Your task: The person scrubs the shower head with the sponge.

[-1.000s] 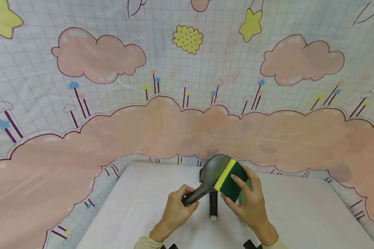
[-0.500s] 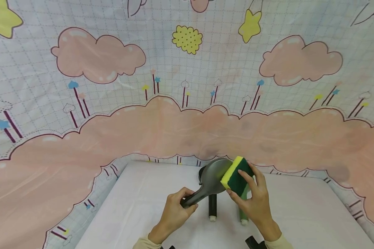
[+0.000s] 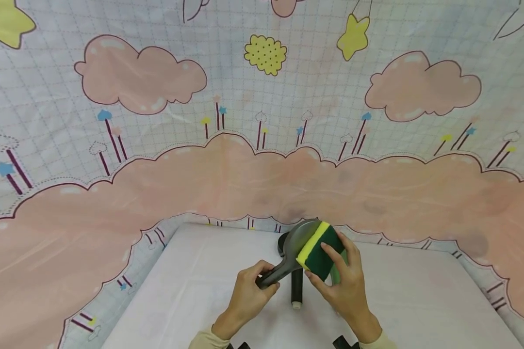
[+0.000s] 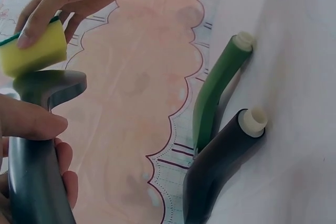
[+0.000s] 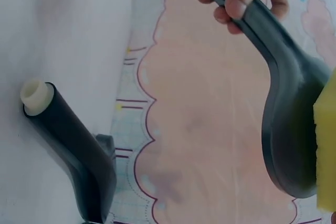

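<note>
My left hand grips the handle of a dark grey hand-held shower head, its round head tilted up and away above the table. In my right hand is a sponge with a yellow foam side and a dark green scouring side, pinched between thumb and fingers. The yellow side presses against the round head, as the right wrist view also shows. The sponge covers part of that head. The left wrist view shows the left thumb and curled fingers round the handle.
On the white table a black shower head lies beyond my hands, partly hidden by the grey one. A green shower head lies beside it, mostly hidden by my right hand in the head view. A patterned cloth hangs behind.
My right hand moved the sponge up and right along the shower head, then back down and left. My left hand stays nearly still.
</note>
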The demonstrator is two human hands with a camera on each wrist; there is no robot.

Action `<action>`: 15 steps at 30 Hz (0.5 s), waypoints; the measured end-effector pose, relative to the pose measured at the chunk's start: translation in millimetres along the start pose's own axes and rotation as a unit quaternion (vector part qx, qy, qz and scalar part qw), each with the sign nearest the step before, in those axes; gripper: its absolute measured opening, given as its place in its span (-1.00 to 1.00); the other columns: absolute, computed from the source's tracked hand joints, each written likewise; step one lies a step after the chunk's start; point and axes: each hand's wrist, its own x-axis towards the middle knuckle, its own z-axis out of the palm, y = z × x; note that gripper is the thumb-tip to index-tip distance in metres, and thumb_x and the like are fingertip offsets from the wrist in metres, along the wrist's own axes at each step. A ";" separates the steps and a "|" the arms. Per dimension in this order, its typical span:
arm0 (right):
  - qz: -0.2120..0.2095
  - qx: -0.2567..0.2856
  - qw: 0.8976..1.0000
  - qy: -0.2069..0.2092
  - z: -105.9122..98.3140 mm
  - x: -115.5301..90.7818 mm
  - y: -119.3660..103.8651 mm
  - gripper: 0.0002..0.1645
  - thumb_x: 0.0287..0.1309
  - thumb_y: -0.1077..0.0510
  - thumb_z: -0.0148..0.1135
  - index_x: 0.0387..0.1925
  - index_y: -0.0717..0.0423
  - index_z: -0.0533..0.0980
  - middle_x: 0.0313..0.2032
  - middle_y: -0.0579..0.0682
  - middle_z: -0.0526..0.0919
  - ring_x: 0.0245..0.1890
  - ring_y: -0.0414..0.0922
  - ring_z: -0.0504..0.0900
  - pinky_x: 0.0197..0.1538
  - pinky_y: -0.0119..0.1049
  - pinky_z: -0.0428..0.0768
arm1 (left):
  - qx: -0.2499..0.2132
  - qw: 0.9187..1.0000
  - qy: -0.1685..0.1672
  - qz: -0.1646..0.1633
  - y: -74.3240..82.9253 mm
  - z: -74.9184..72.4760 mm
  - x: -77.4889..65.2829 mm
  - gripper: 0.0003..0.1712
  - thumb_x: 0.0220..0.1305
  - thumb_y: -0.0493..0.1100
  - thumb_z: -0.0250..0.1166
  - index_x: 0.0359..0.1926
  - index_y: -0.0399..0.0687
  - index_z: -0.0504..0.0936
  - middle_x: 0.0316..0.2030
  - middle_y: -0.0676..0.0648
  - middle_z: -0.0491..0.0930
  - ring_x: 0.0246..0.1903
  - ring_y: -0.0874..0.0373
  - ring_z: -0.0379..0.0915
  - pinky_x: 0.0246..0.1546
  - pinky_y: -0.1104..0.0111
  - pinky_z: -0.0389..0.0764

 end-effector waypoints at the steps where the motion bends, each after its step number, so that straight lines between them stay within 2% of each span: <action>1: 0.000 0.000 1.000 0.001 1.1 -0.7 -1.3 -0.20 0.13 -0.45 0.16 0.15 0.04 0.55 0.34 0.28 0.32 0.26 0.16 0.35 0.32 -0.65 0.18 | 0.000 1.000 0.001 -0.001 0.0 0.3 0.2 -0.59 -0.15 -0.38 0.53 -0.29 0.10 0.62 -0.47 0.18 0.62 -0.51 0.40 0.42 -0.52 0.52 0.47; 9: -0.029 0.017 0.999 0.008 6.3 -3.9 -5.9 -0.23 0.13 -0.41 0.22 0.11 0.10 0.55 0.29 0.38 0.35 0.28 0.16 0.33 0.39 -0.56 0.18 | -0.001 1.000 0.005 -0.004 2.1 2.0 3.2 -0.58 -0.15 -0.39 0.54 -0.29 0.09 0.60 -0.47 0.12 0.64 -0.51 0.40 0.44 -0.52 0.52 0.48; 15: -0.040 0.007 0.999 0.012 3.9 -1.2 -5.2 -0.23 0.14 -0.40 0.21 0.10 0.12 0.55 0.28 0.37 0.36 0.24 0.17 0.37 0.37 -0.57 0.21 | 0.007 1.000 0.013 -0.003 0.6 2.6 1.7 -0.56 -0.20 -0.41 0.54 -0.31 0.08 0.60 -0.48 0.09 0.65 -0.51 0.39 0.44 -0.53 0.52 0.47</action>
